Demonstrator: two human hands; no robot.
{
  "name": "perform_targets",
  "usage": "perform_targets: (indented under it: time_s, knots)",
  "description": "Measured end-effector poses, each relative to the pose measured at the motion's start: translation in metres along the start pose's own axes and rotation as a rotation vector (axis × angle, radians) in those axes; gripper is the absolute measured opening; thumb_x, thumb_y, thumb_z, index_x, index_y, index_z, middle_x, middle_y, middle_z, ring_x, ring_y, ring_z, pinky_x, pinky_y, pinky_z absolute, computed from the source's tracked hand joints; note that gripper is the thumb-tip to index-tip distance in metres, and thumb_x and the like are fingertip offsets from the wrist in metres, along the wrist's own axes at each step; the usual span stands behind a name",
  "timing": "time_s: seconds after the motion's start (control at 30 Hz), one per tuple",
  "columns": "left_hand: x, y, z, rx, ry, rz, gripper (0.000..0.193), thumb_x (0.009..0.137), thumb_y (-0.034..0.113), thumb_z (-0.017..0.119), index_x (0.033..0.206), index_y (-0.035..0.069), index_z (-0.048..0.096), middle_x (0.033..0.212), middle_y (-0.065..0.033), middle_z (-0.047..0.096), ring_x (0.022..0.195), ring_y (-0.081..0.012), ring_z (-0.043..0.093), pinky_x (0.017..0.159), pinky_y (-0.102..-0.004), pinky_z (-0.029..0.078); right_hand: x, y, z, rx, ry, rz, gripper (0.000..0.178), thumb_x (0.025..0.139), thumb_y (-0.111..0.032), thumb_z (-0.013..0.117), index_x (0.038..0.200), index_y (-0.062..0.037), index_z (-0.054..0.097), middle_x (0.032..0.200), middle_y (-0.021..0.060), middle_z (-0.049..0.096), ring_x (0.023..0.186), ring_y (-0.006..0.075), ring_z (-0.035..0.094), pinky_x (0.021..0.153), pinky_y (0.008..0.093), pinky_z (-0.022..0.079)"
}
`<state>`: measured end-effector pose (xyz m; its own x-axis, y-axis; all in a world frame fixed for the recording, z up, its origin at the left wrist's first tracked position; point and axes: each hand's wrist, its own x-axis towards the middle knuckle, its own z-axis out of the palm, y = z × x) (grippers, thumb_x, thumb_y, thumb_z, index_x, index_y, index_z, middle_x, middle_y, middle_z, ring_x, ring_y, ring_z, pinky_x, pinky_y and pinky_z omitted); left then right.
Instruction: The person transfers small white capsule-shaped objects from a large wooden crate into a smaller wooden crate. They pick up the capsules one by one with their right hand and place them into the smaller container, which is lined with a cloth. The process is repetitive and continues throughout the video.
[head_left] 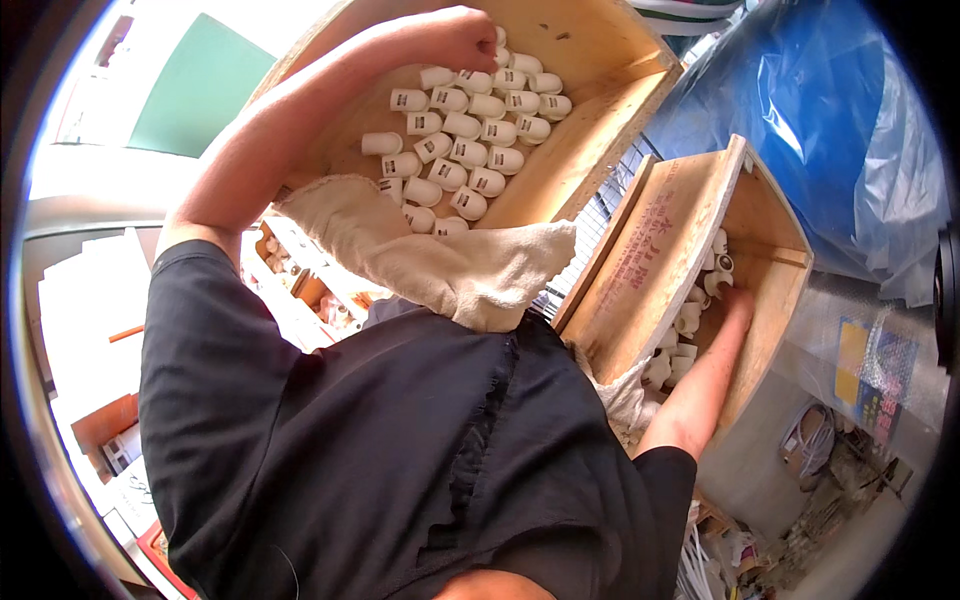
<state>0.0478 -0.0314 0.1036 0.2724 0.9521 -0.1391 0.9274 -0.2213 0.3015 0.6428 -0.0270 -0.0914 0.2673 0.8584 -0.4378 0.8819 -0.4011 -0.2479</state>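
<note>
My left hand (468, 38) is curled closed at the far side of a wooden box (575, 185), beside the white pieces there; its fingertips are hidden. Inside that box lie rows of white dome-ended caps (462, 125), most bearing a small dark label. In a second wooden box (765, 240) on the right, my right hand (735, 300) has its fingers closed around a white fitting (716, 283) with a dark opening. More loose white fittings (688, 318) are heaped beside that hand.
A beige cloth (450, 265) drapes over the left box's near edge. Another pale cloth (625, 400) hangs at the right box. Blue plastic sheeting (800, 90) fills the upper right. Coiled white cable (812, 437) lies on the floor. A green panel (200, 90) stands at the upper left.
</note>
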Motion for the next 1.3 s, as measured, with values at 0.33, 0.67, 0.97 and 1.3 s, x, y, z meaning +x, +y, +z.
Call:
perform_targets:
  time_s: [0.33, 0.67, 0.97, 1.3]
  knots:
    - [-0.011, 0.058, -0.012, -0.356, -0.067, 0.166, 0.023, 0.084, 0.021, 0.061, 0.095, 0.001, 0.063, 0.083, -0.0078, 0.066, 0.075, -0.0154, 0.062, 0.070, -0.0302, 0.050, -0.046, -0.022, -0.100, 0.685, 0.045, -0.247, 0.047, 0.082, -0.015, 0.066, 0.124, 0.0008, 0.050, 0.101, 0.0039, 0.062, 0.083, 0.0083, 0.057, 0.065, 0.0196, 0.043]
    - [-0.023, 0.089, -0.012, -0.541, -0.250, 0.262, 0.031, 0.087, 0.028, 0.064, 0.108, 0.006, 0.064, 0.091, -0.0044, 0.067, 0.084, -0.0127, 0.062, 0.078, -0.0278, 0.050, -0.219, -0.231, -0.090, 0.879, 0.241, -0.902, 0.042, 0.080, -0.004, 0.065, 0.120, -0.0006, 0.053, 0.113, 0.0091, 0.058, 0.101, 0.0163, 0.056, 0.088, 0.0288, 0.046]
    - [-0.026, 0.095, -0.018, -0.786, -0.332, 0.134, 0.053, 0.086, 0.052, 0.055, 0.106, 0.004, 0.064, 0.089, -0.0066, 0.067, 0.084, -0.0146, 0.063, 0.076, -0.0278, 0.051, -0.230, -0.300, -0.040, 0.384, 0.746, -1.188, 0.047, 0.068, -0.006, 0.074, 0.111, -0.0088, 0.056, 0.092, 0.0076, 0.055, 0.083, 0.0244, 0.057, 0.071, 0.0346, 0.049]
    - [-0.030, 0.092, -0.012, -1.174, -0.366, 0.064, 0.042, 0.091, 0.038, 0.054, 0.107, -0.001, 0.062, 0.101, -0.0109, 0.066, 0.094, -0.0179, 0.064, 0.080, -0.0275, 0.051, -0.222, -0.312, -0.017, 0.449, 0.838, -1.358, 0.046, 0.070, -0.003, 0.076, 0.112, -0.0064, 0.058, 0.100, 0.0077, 0.054, 0.094, 0.0213, 0.054, 0.080, 0.0308, 0.047]
